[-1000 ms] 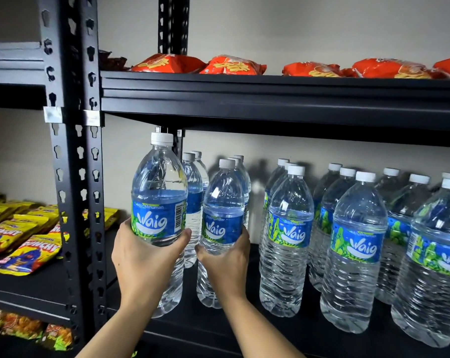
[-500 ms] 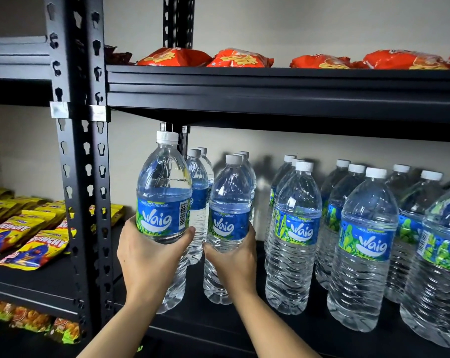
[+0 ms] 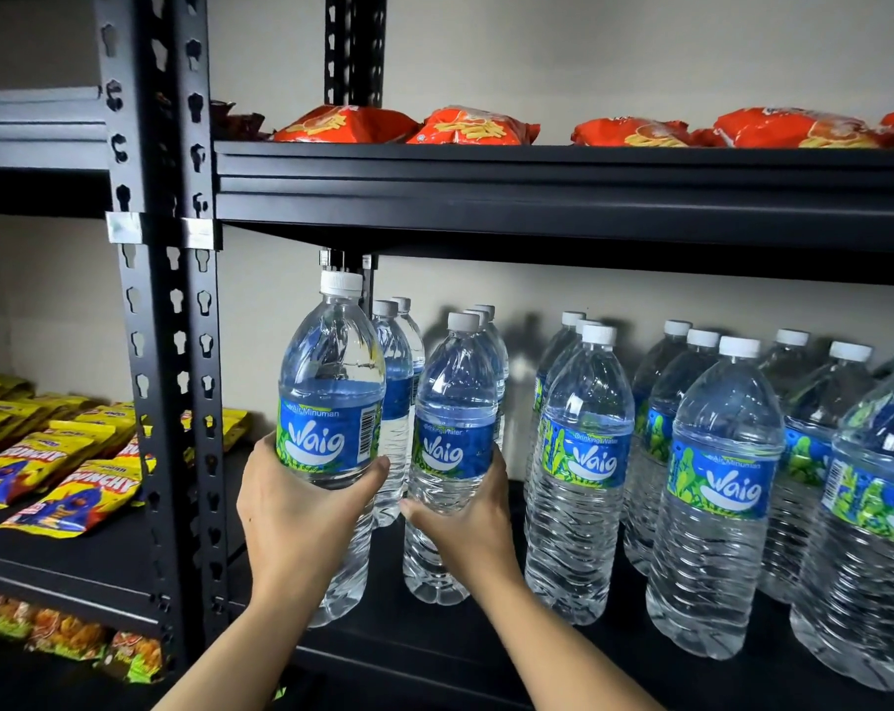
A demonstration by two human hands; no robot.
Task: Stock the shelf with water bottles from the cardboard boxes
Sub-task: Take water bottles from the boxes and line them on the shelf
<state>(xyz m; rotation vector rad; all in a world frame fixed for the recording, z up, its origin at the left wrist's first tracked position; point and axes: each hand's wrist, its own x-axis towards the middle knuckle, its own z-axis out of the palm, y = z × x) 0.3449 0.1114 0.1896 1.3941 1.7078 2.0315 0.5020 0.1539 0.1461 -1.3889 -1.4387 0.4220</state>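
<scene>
Lowered slightly vs 1 s ago, left bottle hangs wrapped in my left hand, just left of right hand gripping right bottle stood on shelf; rows right of hands stocked, boxes unseen, remainder unknown.

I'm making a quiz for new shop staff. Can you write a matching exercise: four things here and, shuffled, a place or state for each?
Things:
1. left hand
2. right hand
3. orange snack bags
4. yellow snack packs

Places or states:
A. on the upper shelf
B. grips the bottle beside the black post
C. on the shelf left of the post
D. grips the next bottle to the right

Pairs: 1-B, 2-D, 3-A, 4-C
</scene>
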